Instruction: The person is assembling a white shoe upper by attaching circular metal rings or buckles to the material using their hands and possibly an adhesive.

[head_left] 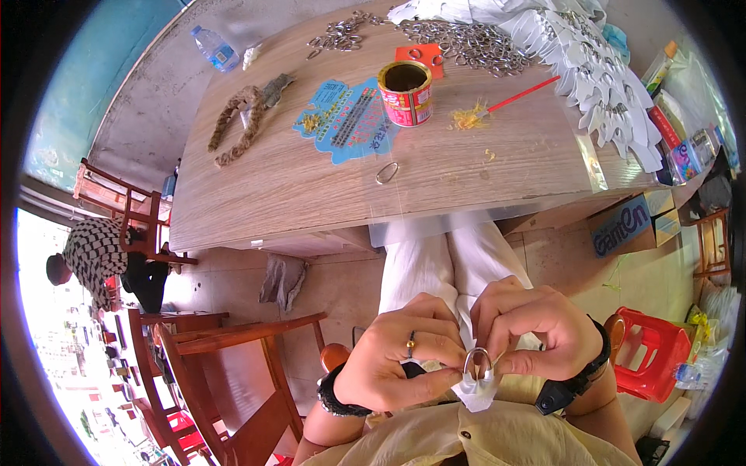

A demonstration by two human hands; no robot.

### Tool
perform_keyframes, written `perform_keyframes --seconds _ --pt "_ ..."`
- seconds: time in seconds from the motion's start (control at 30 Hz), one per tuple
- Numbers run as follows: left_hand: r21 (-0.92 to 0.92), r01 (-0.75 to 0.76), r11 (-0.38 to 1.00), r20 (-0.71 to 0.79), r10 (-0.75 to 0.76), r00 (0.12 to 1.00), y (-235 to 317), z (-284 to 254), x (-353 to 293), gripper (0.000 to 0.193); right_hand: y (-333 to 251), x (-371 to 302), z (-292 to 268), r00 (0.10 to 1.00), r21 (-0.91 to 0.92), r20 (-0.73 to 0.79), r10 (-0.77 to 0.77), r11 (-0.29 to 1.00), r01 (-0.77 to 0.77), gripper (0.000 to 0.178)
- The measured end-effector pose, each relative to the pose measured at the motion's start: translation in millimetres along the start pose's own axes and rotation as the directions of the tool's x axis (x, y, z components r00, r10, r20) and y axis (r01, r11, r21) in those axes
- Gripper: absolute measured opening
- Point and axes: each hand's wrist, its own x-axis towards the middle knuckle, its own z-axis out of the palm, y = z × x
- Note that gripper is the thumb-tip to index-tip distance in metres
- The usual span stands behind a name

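Observation:
Both of my hands are close together above my lap. My left hand [404, 357], with a ring on one finger, pinches the side of a teardrop-shaped metal loop [477, 356]. On the loop's other side, the fingers of my right hand [540, 326] are closed at its edge and on the white piece folded around its lower end. That white piece [475, 394] looks like cloth or soft sheet and hangs down in a pointed flap. A similar loose metal loop [387, 172] lies near the front edge of the wooden table [287, 194].
On the table stand a red tin [406, 95] and, beyond it, a heap of metal loops [474, 45]. White pieces with loops [618, 101] cover the right side. A red-handled brush [521, 97], blue card [342, 124] and brown braided loop [233, 116] lie about. A wooden chair [241, 380] stands left.

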Motion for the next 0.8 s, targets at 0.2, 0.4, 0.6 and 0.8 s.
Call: perform_keyframes --seconds 0.2,0.4,0.6,0.8 --pt "-0.046 -0.001 0.999 -0.049 -0.002 0.999 -2.4 3.7 -0.4 0.017 0.3 0.3 -0.1 1.000 0.013 0.011 0.012 1.000 -0.012 0.026" --pt "-0.042 -0.010 0.999 -0.044 0.008 0.999 -4.2 4.2 -0.2 0.017 4.1 -1.8 -0.7 0.999 -0.004 0.047 -0.024 1.000 0.025 0.019" --pt "-0.065 -0.025 0.998 0.013 0.026 1.000 -4.4 3.4 0.7 0.012 -1.5 -4.2 1.4 0.999 0.028 0.027 0.018 0.999 -0.018 0.016" --pt "-0.025 -0.034 0.999 0.022 0.034 0.999 -3.3 0.6 -0.2 0.010 -4.8 1.3 -1.5 0.997 -0.052 0.071 0.008 0.999 -0.004 0.018"
